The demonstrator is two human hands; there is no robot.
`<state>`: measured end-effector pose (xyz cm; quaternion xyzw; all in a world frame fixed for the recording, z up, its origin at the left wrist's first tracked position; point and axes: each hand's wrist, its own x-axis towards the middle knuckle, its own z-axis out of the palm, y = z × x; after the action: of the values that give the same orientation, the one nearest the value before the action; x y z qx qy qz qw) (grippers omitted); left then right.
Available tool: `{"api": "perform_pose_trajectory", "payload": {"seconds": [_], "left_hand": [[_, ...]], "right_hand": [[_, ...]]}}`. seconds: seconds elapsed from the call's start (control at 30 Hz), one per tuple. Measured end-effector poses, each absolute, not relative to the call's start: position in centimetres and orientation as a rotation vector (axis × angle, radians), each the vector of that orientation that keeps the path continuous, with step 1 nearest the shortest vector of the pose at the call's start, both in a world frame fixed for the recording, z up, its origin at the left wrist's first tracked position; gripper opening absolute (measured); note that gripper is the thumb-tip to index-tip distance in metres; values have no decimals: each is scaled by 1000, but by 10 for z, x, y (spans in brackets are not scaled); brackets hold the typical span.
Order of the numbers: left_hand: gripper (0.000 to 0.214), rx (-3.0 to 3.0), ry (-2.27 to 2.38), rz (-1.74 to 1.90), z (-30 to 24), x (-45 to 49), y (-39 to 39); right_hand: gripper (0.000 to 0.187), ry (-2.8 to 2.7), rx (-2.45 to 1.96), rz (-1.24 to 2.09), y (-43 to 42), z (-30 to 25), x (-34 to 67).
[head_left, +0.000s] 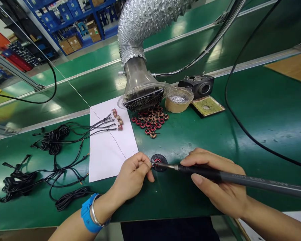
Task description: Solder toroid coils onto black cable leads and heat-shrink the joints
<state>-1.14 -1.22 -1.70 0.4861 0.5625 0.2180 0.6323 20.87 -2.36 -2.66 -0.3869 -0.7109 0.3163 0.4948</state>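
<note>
Pinching a tiny toroid coil [156,161]: done by the left grip [131,174] at the edge, since it's light and fiddly; a soldering iron [203,170] is clasped in the right grip [214,182].

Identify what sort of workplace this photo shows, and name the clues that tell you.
Probably an electronics soldering bench in a factory: a soldering iron, a fume extractor hose, and a pile of wound toroid coils.

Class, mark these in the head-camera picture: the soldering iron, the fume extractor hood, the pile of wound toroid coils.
Soldering iron [251,180]: head view, on the grey handle.
Fume extractor hood [139,78]: head view, on the clear plastic body.
Pile of wound toroid coils [150,122]: head view, on the middle of the pile.
</note>
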Motion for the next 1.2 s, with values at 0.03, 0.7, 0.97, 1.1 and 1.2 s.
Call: {"api": "perform_pose_trajectory", "payload": {"seconds": [0.03,0.7,0.97,1.1,1.2], "left_hand": [[11,1114,1291,499,-17,-11,-12],[11,1174,1302,457,-17,-12,-13],[10,1164,1286,457,-16,-13,-13],[11,1173,1286,449,-15,-12,-13],[12,1189,1287,446,-14,-12,-12]], "right_hand": [[19,-1724,-934,765,-24,-26,209],[25,-1673,-829,740,-28,-23,202],[24,-1657,-845,734,-28,-24,203],[24,-1660,-826,666,-24,-19,203],[25,-1595,-814,641,-23,-20,204]]}}
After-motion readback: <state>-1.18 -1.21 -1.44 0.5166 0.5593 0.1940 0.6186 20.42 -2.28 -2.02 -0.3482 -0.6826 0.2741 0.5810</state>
